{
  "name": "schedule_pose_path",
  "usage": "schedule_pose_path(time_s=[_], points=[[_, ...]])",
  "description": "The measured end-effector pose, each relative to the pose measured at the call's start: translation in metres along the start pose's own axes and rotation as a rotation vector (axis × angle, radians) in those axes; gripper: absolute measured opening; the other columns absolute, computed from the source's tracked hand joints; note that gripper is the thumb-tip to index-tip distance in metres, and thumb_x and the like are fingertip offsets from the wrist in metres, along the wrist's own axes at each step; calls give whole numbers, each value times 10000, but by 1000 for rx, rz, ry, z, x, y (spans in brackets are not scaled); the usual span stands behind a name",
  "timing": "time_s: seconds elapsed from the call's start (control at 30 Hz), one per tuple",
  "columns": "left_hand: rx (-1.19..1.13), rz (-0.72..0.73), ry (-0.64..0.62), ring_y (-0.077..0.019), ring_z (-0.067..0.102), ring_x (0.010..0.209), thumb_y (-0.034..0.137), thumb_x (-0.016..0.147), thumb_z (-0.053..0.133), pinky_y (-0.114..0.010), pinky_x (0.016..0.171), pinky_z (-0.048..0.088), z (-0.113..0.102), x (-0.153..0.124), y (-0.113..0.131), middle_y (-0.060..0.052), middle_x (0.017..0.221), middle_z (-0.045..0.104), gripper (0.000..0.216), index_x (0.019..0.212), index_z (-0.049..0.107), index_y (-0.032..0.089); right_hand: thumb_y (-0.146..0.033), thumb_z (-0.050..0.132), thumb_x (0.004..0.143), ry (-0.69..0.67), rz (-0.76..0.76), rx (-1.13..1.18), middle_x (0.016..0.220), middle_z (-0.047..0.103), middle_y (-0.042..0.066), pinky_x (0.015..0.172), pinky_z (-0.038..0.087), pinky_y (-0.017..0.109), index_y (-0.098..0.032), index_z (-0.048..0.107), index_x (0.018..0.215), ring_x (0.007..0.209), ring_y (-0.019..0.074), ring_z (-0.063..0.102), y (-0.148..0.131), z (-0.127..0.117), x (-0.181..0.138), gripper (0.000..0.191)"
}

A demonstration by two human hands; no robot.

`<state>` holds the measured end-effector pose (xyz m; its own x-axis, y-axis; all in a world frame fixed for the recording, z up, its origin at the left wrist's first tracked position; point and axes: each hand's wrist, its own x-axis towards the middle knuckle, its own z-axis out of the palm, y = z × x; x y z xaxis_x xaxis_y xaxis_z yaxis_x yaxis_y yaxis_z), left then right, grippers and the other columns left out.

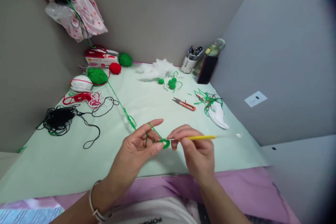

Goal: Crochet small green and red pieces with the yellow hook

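Note:
Between thumb and fingers, my left hand (139, 145) pinches a small green crochet piece (165, 143). Green yarn (122, 106) runs from a green ball (97, 76) across the table to this hand and passes over its raised index finger. My right hand (195, 150) grips a crochet hook (201, 137) with a yellow handle, held nearly level. The hook's metal tip meets the green piece; whether it passes through a stitch is too small to tell. Beyond the hands lie orange-handled thread snips (184, 104) and small green crocheted pieces (172, 83).
On the left lie tangled black cord (59, 119), red yarn (81, 98) and a white yarn ball (81, 83). White stuffing (156, 69) sits at the back. A pen cup (189, 62), a bottle (211, 49) and a phone (208, 70) stand back right, near yarn scraps (207, 98).

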<state>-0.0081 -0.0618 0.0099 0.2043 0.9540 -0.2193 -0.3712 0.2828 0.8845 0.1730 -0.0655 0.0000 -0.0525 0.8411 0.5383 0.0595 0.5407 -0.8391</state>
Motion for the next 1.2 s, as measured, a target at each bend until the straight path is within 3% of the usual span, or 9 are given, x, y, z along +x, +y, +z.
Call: schedule_pose_path(time_s=[0.13, 0.2, 0.33, 0.4, 0.5, 0.7, 0.9, 1.07, 1.2], points=[[-56, -23, -26, -103, 502, 717, 310, 812, 893, -212, 702, 437, 4, -3, -5, 29, 836, 627, 544, 1336, 746, 325, -114, 676, 960, -67, -294, -512, 1110, 771, 70, 800, 646, 370, -340, 758, 1233, 983, 231, 747, 4, 4, -12, 363], [-138, -101, -77, -70, 425, 622, 321, 822, 886, -192, 627, 398, 5, -3, -3, 40, 793, 609, 518, 1323, 756, 290, -77, 671, 948, -59, -391, -555, 1138, 775, 83, 803, 645, 380, -326, 734, 1288, 998, 240, 747, 5, 4, -14, 426], [-247, -200, -126, -37, 218, 514, 248, 824, 867, -219, 716, 462, -1, 2, 5, 71, 703, 572, 405, 1222, 804, 209, -151, 587, 1014, 54, -185, -220, 972, 788, 72, 700, 618, 382, -277, 773, 1147, 827, 217, 729, 4, 0, -5, 260], [-244, -188, -114, -41, 226, 515, 232, 819, 856, -247, 784, 483, -5, 4, 7, 67, 685, 572, 319, 1135, 834, 190, -215, 600, 1020, 118, -27, -23, 862, 771, 63, 616, 590, 346, -245, 791, 1017, 706, 190, 689, 2, -3, 2, 194], [-184, -165, -99, -61, 331, 553, 264, 785, 879, -225, 658, 430, -6, 4, 7, 35, 719, 610, 268, 1045, 856, 205, -307, 653, 1003, 141, 111, 203, 794, 753, 64, 520, 551, 299, -216, 790, 915, 604, 161, 641, 0, -4, 7, 186], [-104, -100, -107, -169, 604, 871, 291, 751, 920, -294, 859, 470, 1, 1, 0, -13, 883, 695, 380, 1122, 841, 287, -293, 673, 1001, 26, 93, 143, 919, 801, 82, 701, 620, 351, -237, 809, 972, 856, 215, 734, 0, 5, 3, 150], [-70, -105, -83, -170, 598, 875, 338, 806, 883, -289, 848, 456, -1, 2, 4, -13, 882, 678, 347, 1146, 836, 289, -296, 572, 1058, 4, 136, 231, 904, 777, 48, 649, 609, 314, -243, 745, 984, 704, 160, 697, -1, 0, 4, 196], [-120, -40, -43, -116, 554, 817, 284, 772, 922, -215, 796, 463, 3, -2, 7, 20, 843, 628, 409, 1167, 827, 324, -112, 570, 1019, -166, -313, -433, 1047, 800, 85, 781, 646, 355, -248, 712, 1208, 933, 215, 759, -10, -5, -2, 273], [-252, -189, -137, -35, 353, 565, 288, 774, 921, -152, 579, 378, 3, -1, 8, 54, 737, 541, 460, 1218, 806, 263, -55, 654, 962, -170, -566, -719, 1078, 800, 65, 788, 651, 333, -298, 708, 1297, 933, 207, 762, -6, -3, -7, 418]])
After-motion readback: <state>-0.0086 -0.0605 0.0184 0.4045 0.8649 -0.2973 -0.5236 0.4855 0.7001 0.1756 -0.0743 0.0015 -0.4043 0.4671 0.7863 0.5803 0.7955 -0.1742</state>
